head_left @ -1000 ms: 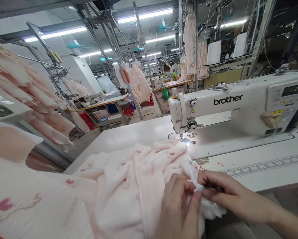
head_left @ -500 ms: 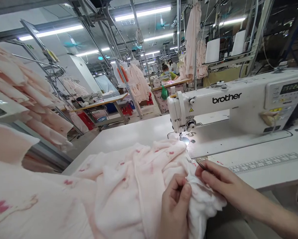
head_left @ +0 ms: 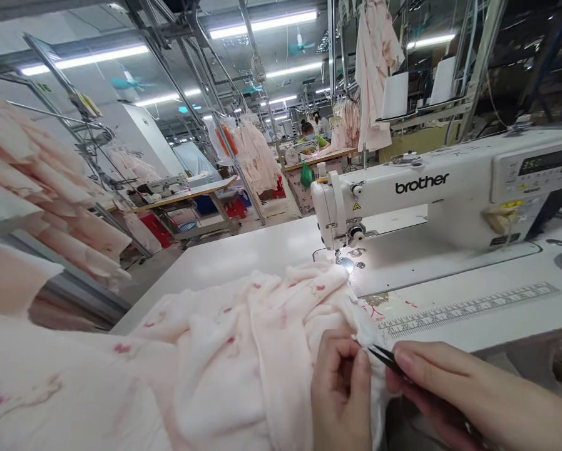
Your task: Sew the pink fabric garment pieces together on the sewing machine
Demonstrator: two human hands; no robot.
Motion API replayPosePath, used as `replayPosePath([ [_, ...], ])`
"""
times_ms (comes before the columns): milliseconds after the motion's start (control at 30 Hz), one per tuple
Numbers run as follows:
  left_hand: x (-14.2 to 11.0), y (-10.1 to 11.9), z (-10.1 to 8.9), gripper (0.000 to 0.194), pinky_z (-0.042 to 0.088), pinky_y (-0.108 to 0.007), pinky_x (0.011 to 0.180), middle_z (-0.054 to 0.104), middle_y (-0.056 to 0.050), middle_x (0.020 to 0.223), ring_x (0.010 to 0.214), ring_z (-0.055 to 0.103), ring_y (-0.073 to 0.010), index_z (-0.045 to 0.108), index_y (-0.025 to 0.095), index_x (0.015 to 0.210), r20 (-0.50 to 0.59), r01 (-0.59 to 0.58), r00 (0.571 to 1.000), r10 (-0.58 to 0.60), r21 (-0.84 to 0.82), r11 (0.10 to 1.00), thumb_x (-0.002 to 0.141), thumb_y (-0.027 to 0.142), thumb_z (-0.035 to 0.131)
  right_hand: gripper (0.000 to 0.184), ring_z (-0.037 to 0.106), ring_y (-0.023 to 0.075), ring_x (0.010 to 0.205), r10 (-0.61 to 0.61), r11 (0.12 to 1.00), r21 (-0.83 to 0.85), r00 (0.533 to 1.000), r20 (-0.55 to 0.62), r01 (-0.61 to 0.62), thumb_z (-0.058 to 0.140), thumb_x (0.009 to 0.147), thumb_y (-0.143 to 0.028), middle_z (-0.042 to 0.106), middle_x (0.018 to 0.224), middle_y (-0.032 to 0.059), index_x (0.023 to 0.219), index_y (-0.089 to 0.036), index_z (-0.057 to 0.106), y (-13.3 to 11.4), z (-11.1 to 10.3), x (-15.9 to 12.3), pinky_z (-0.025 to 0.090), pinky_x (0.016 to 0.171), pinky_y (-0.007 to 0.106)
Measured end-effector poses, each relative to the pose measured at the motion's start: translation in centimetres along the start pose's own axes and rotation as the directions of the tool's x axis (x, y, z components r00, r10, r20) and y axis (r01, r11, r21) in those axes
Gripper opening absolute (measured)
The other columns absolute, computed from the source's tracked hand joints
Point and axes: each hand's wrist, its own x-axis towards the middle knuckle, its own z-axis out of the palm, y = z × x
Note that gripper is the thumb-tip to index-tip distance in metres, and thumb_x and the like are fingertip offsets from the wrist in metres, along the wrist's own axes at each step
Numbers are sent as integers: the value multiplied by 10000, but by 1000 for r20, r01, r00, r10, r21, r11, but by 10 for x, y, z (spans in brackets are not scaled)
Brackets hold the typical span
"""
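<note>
Pink cloth (head_left: 215, 351) with red marks lies from nine to twelve o'clock around the left hand (head_left: 332, 388), which pinches its white edge (head_left: 365, 327); at three o'clock the right hand (head_left: 469, 383) grips a black two-pointed tool (head_left: 387, 356), tips by that edge

The cloth (head_left: 215, 369) looks soft and matt, the pointed tool (head_left: 390, 359) metallic, the sewing machine (head_left: 469, 188) glossy.

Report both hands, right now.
Left hand: closed, pinching the cloth.
Right hand: closed, holding a black tool, tips at the cloth.
</note>
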Motion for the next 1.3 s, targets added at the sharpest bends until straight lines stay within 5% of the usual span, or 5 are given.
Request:
replayPosePath([
  [467,0,0,3,96,399,-120,629,460,6,778,747,474,-91,529,181,712,-49,-128,990,134,112,985,807,177,522,556,281,84,477,-31,998,-64,999,-27,29,268,798,-695,345,544,-51,781,-182,481,2,-1,-2,241,436,206],
  [633,-1,-4,3,94,418,-155,631,470,-15,809,760,487,-109,522,181,747,-15,-253,965,264,234,939,816,125,491,525,260,80,474,-36,999,-17,999,-13,36,300,814,-666,333,551,-50,790,-178,490,6,-1,3,215,411,198],
  [800,-3,-15,-2,136,436,-224,712,480,-43,883,831,490,-132,504,167,842,68,-447,878,474,472,760,813,44,451,512,236,60,461,-42,994,103,999,-14,43,357,775,-686,341,609,-43,791,-184,457,8,4,9,147,374,178],
  [1000,4,-18,-13,238,446,-282,779,476,-82,904,872,478,-163,495,104,912,322,-665,722,613,565,488,741,-52,442,411,187,38,385,-39,978,205,999,9,37,411,802,-585,295,554,-71,733,-180,432,14,1,15,120,348,189],
  [1300,8,-12,-13,220,478,-357,703,498,-109,859,807,484,-193,514,94,891,471,-755,636,612,542,368,742,-36,417,399,160,47,399,27,972,234,1000,13,-29,516,746,-499,259,513,-82,604,-190,309,20,-3,26,94,363,199],
])
